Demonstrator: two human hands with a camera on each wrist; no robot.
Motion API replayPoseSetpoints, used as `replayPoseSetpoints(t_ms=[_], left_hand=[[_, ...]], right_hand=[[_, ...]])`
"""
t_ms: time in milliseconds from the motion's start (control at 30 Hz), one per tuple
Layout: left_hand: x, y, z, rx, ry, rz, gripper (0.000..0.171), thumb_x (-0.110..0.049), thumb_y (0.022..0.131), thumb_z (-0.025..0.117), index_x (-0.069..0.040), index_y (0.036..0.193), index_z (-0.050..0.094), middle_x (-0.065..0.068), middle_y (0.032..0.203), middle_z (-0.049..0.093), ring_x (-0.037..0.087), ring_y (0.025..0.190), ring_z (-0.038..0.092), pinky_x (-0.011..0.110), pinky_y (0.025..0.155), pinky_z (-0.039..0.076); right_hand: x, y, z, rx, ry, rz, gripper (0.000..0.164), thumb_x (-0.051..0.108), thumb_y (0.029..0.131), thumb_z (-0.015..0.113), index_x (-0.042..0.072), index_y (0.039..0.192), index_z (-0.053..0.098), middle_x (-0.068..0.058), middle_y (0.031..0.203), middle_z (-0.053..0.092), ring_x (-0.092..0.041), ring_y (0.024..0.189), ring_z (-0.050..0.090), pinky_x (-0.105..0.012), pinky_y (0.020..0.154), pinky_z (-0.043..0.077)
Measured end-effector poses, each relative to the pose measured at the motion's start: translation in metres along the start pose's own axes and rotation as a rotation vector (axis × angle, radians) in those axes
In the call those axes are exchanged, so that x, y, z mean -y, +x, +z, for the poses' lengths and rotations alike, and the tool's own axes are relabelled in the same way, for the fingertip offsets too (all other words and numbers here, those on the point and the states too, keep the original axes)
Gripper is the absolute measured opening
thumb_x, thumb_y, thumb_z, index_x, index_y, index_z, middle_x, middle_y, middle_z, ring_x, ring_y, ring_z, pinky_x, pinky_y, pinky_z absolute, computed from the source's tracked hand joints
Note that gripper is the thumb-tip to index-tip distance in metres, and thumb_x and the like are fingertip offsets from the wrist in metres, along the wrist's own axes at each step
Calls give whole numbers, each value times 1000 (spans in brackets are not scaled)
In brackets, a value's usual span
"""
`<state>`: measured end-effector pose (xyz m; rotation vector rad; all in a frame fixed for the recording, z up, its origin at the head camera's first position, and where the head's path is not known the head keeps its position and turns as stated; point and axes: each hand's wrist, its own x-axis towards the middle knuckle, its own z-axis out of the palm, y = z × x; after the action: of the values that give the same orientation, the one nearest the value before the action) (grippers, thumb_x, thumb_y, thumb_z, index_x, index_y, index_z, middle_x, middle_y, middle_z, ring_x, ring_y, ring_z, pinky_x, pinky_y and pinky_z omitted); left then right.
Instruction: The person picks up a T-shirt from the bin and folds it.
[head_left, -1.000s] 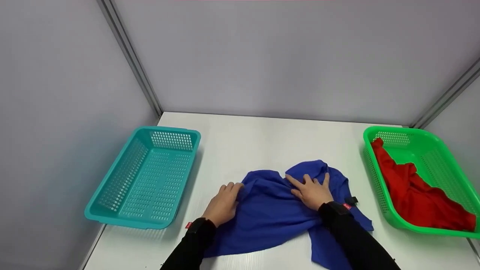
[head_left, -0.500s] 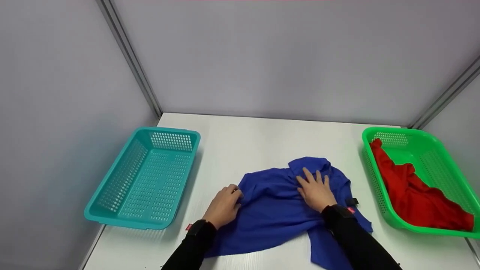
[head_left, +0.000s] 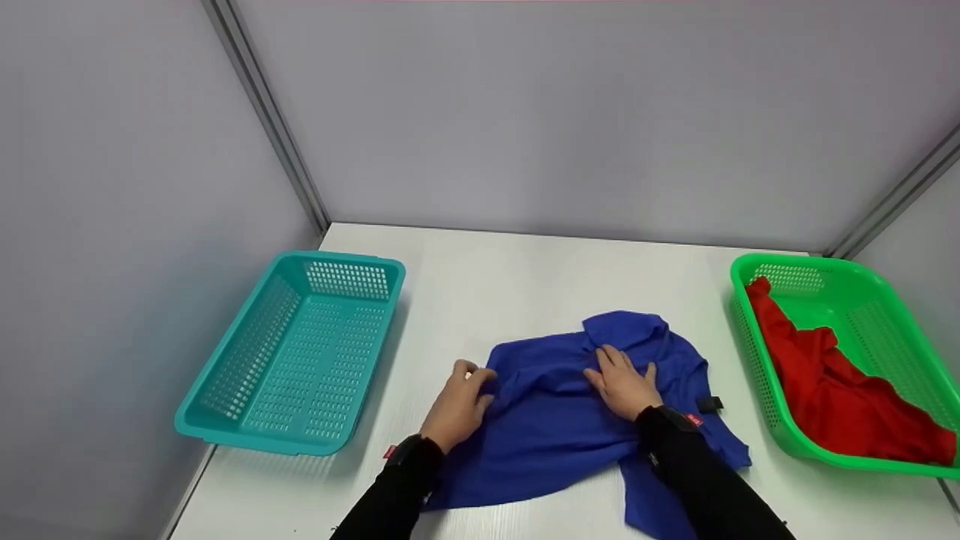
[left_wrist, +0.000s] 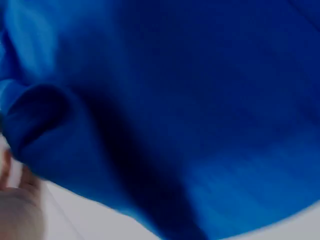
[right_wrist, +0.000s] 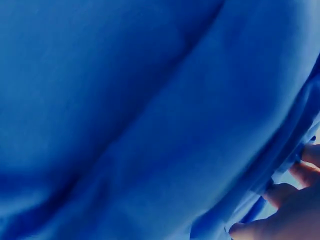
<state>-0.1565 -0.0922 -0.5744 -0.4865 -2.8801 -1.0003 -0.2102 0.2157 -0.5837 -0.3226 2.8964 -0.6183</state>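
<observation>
A crumpled blue shirt [head_left: 540, 435] lies across the front of the table, its layers bunched and partly doubled over. At its left edge is my left hand [head_left: 457, 405], with bent fingertips touching the cloth and a gap between fingers and thumb. My right hand [head_left: 624, 386] rests on the upper middle of the shirt, fingers spread. Blue cloth [left_wrist: 215, 100] fills most of the left wrist view, with part of the left hand [left_wrist: 20, 210] at the lower left. In the right wrist view, right-hand fingers [right_wrist: 295, 195] touch folded cloth at the lower right.
A teal perforated basket [head_left: 379, 352], with nothing in it, stands on the left of the white table [head_left: 487, 285]. On the right, a green basket [head_left: 911, 337] holds a red cloth [head_left: 832, 390]. Grey panels [head_left: 570, 112] enclose the back and sides.
The right hand has shifted slightly over the shirt and its fingers lie closer together. The shirt's upper edge is smoother. The left hand's fingers have parted a little at the left edge.
</observation>
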Motion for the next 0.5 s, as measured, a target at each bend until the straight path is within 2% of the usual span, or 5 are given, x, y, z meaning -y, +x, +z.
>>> replayPoseSetpoints(t_ms=[133, 200, 333, 433, 500], left_hand=[[-1, 5, 0, 66, -113, -242, 54, -16, 100, 73, 2, 148, 56, 30, 140, 57, 47, 120, 66, 59, 103, 54], [1, 7, -1, 117, -96, -274, 59, -21, 97, 77, 2, 147, 57, 30, 139, 62, 48, 125, 64, 60, 108, 52], [7, 7, -3, 136, 85, -161, 40, -16, 88, 83, -3, 124, 71, 19, 117, 72, 42, 109, 67, 57, 96, 53], [10, 5, -5, 69, 207, -71, 18, -10, 85, 80, -8, 99, 69, 12, 105, 65, 33, 92, 61, 50, 81, 49], [10, 4, -6, 31, 251, -33, 18, -7, 85, 78, -10, 91, 62, 11, 106, 60, 30, 88, 58, 47, 77, 48]], right_hand=[[-6, -1, 1, -227, -60, -50, 50, 15, 111, 52, -11, 154, 46, -32, 158, 45, -49, 133, 62, -87, 116, 21], [-11, -1, 0, -370, -151, -99, 44, 5, 107, 53, -12, 147, 52, -33, 148, 52, -46, 123, 67, -85, 116, 26], [-23, -4, -6, -535, -418, -214, 23, -7, 99, 57, -10, 119, 67, -29, 118, 63, -45, 115, 67, -80, 117, 32], [-32, -8, -9, -520, -577, -272, 11, -9, 96, 60, -5, 99, 70, -25, 106, 63, -44, 115, 67, -78, 118, 34], [-35, -12, -10, -483, -623, -280, 11, -7, 95, 61, -3, 90, 70, -25, 107, 64, -46, 120, 67, -79, 118, 33]])
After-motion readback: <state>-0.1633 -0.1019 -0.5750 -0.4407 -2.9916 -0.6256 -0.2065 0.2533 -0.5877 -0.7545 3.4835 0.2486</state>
